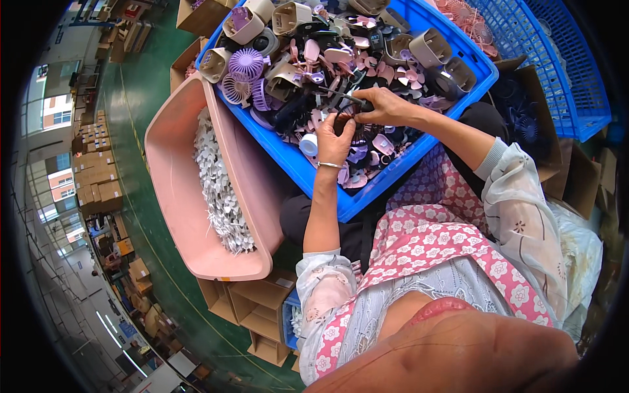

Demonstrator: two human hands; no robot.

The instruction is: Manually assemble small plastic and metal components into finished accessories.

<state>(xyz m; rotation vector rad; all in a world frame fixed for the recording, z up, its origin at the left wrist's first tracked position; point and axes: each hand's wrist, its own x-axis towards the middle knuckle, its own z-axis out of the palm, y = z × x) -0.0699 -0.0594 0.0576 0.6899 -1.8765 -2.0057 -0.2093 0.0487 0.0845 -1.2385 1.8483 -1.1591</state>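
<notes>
Both my hands work close together over a blue crate [262,141] heaped with small fan parts. My right hand [386,107] is closed round a slim dark tool [354,99] with a black handle; its exact kind is unclear. My left hand [335,139] pinches a small dark part, mostly hidden by the fingers, right beside the tool. Around them lie purple round fan grilles [246,64], beige housings [430,48], pink and purple fan blades [411,76] and black pieces. A white round cap [308,145] lies next to my left hand.
Left of the crate stands a pink tub [171,137] with a pile of small white pieces [219,190]. Blue baskets [557,78] and an open carton with dark fan parts [524,124] are at the right. Cardboard boxes [262,308] stand below the tub on the green floor.
</notes>
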